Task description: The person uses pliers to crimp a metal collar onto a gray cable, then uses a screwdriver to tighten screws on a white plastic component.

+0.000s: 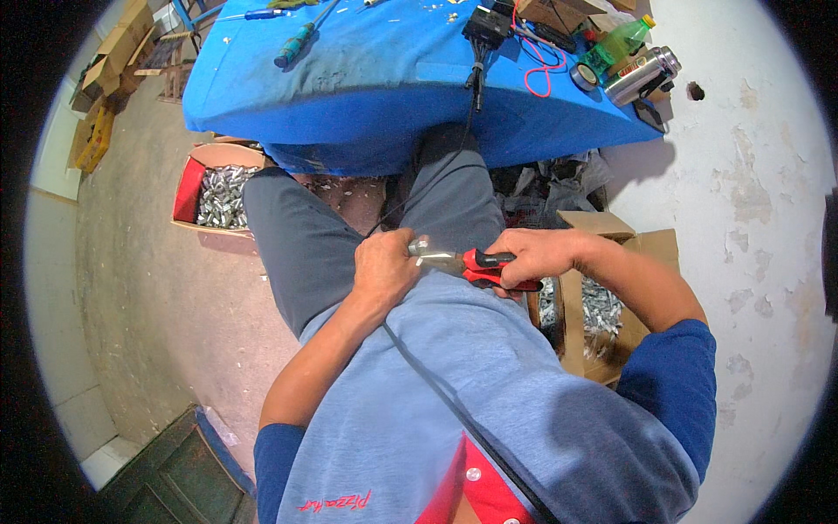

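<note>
Over my lap, my right hand (534,255) is wrapped round the red and black handles of a pair of pliers (480,258). Their metal jaws point left, toward my left hand (382,269). That hand is closed on a small shiny silver metal piece (421,246), whose exact kind I cannot make out. The jaws reach up to this piece; whether they grip it is too small to tell. A thin black cord (428,185) runs down from the table, passes by my left hand and goes on over my shirt.
A cardboard box (185,194) of small silver pieces stands left of my legs; another open carton (572,327) of them is at my right. On the blue-covered table (375,96) lie a screwdriver (297,45), a black device (485,28), a green bottle (618,48) and a steel flask (637,79).
</note>
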Demonstrator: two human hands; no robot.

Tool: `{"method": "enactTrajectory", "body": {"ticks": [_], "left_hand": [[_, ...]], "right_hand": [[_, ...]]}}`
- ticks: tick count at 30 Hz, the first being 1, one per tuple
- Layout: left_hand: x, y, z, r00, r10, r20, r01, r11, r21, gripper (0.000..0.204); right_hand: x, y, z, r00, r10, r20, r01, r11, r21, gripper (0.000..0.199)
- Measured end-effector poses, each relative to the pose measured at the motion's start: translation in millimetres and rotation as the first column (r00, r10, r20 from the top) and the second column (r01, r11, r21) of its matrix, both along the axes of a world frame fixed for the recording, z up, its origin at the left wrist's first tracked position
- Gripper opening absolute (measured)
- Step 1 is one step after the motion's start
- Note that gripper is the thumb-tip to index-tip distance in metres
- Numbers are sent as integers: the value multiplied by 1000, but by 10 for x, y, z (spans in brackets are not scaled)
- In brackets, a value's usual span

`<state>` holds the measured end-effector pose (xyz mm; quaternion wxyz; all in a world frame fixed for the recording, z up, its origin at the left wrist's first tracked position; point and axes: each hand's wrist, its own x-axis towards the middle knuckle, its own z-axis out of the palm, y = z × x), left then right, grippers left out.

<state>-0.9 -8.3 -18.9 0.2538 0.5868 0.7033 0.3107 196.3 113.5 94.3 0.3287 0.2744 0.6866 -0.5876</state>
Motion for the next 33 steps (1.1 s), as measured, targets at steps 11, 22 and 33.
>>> {"method": "enactTrajectory", "body": {"ticks": [11, 22, 33], "left_hand": [[-70, 12, -125, 991, 99, 88, -103, 994, 46, 29], [-30, 4, -75, 997, 82, 1, -82, 993, 82, 32], [-15, 22, -44, 996, 79, 28, -81, 995, 57, 29]], "right_hand": [[72, -351, -352, 936, 289, -203, -11, 600, 800, 28], [-129, -56, 52, 993, 115, 24, -118, 971, 209, 25], [-92, -78, 29, 977, 209, 35, -198, 843, 500, 32]]}}
